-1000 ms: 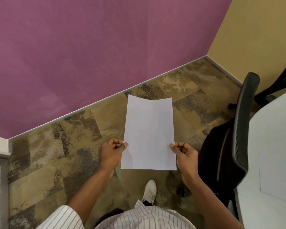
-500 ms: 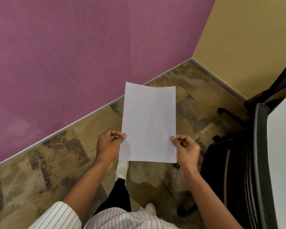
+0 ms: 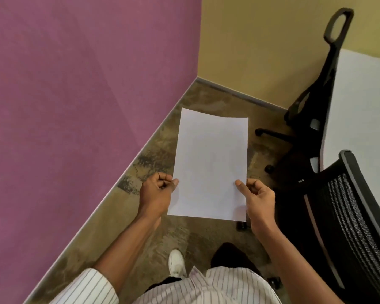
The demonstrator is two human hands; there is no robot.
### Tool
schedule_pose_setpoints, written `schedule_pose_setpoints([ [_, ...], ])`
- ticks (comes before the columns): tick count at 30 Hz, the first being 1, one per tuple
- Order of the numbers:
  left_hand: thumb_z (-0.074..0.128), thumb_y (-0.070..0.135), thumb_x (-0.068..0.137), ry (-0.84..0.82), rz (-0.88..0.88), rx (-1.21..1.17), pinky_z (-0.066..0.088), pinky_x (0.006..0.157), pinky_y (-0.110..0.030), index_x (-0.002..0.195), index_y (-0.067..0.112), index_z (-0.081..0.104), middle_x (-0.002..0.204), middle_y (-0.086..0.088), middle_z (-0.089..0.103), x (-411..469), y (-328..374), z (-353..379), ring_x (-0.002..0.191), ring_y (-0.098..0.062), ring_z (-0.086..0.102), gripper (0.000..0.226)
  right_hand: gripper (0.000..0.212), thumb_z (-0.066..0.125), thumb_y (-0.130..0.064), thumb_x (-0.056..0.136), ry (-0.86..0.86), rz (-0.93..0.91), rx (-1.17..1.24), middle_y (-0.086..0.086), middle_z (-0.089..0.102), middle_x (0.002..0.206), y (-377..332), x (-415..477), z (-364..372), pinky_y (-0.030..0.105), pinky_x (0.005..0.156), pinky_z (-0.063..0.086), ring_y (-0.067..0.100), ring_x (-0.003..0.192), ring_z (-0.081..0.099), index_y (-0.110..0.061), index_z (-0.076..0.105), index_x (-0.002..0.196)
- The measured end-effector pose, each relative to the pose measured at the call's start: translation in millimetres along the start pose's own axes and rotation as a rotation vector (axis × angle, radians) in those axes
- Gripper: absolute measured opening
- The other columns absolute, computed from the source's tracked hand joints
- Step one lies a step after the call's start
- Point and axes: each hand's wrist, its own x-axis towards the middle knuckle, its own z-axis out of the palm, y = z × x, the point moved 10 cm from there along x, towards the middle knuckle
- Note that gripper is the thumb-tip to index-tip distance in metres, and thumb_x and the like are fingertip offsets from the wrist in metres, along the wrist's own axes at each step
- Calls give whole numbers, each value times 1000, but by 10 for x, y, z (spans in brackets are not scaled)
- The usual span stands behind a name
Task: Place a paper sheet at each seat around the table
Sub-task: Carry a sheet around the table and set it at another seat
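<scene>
I hold a blank white paper sheet (image 3: 211, 163) flat in front of me, above the carpet. My left hand (image 3: 157, 193) pinches its left edge and my right hand (image 3: 256, 197) pinches its right edge, both near the lower corners. The white table (image 3: 360, 110) lies at the right edge of the view, apart from the sheet. Two black office chairs stand against it: a near one with a mesh back (image 3: 347, 218) and a farther one (image 3: 312, 102) with a looped headrest.
A purple wall (image 3: 75, 106) runs along my left and meets a yellow wall (image 3: 261, 44) at the corner ahead. Patterned brown carpet (image 3: 154, 154) forms a narrow strip between wall and chairs. My white shoe (image 3: 176, 263) steps forward below the sheet.
The view has swung right as I walk along the purple wall: the corner, the farther chair and more of the table came into sight. Both hands keep the same hold on the sheet.
</scene>
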Motion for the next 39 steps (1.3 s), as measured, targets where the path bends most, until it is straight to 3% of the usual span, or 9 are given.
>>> schedule_pose_setpoints([
  [7, 82, 20, 95, -134, -13, 41, 64, 93, -56, 101, 16, 74, 98, -5, 83, 843, 429, 552, 100, -31, 79, 10, 11, 76, -28, 100, 112, -2, 39, -1, 83, 98, -321, 628, -51, 50, 80, 69, 23, 85, 81, -18, 76, 103],
  [13, 81, 25, 96, -189, 25, 90, 62, 100, -54, 101, 15, 77, 98, -4, 83, 1544, 896, 1263, 101, -27, 79, 12, 9, 78, -26, 99, 165, -31, 119, 1, 84, 97, -504, 1492, -179, 48, 77, 70, 24, 83, 82, -18, 79, 102],
  [19, 80, 27, 97, -252, 49, 137, 65, 94, -54, 96, 16, 77, 90, 0, 84, 2149, 1411, 2039, 95, -27, 80, 12, 6, 79, -22, 98, 240, -16, 183, 3, 84, 96, -649, 2205, -351, 44, 75, 69, 25, 85, 82, -17, 79, 99],
  [28, 78, 29, 98, -391, 109, 247, 61, 87, -61, 94, 15, 75, 92, -10, 81, 2781, 2072, 3180, 98, -45, 75, 16, 8, 77, -20, 99, 441, 31, 247, 5, 83, 102, -788, 2850, -718, 37, 75, 68, 23, 88, 82, -13, 78, 103],
  [31, 78, 28, 99, -469, 108, 277, 64, 81, -56, 93, 14, 74, 89, -6, 82, 3046, 2211, 3619, 93, -40, 78, 15, 9, 78, -21, 98, 522, 66, 273, 4, 83, 101, -748, 3081, -839, 41, 78, 69, 23, 89, 82, -14, 78, 103],
  [35, 78, 27, 99, -585, 164, 336, 58, 64, -34, 92, 15, 74, 89, -3, 82, 3424, 2471, 4281, 91, -35, 78, 14, 6, 79, -20, 98, 623, 68, 301, 2, 84, 98, -808, 3403, -988, 39, 77, 69, 22, 88, 83, -16, 79, 102],
  [39, 77, 28, 99, -712, 226, 388, 55, 64, -33, 92, 16, 73, 92, -7, 79, 3742, 2819, 4969, 92, -37, 75, 14, 5, 78, -22, 98, 741, 72, 327, 0, 84, 99, -959, 3754, -1077, 39, 77, 70, 20, 88, 83, -18, 79, 101],
])
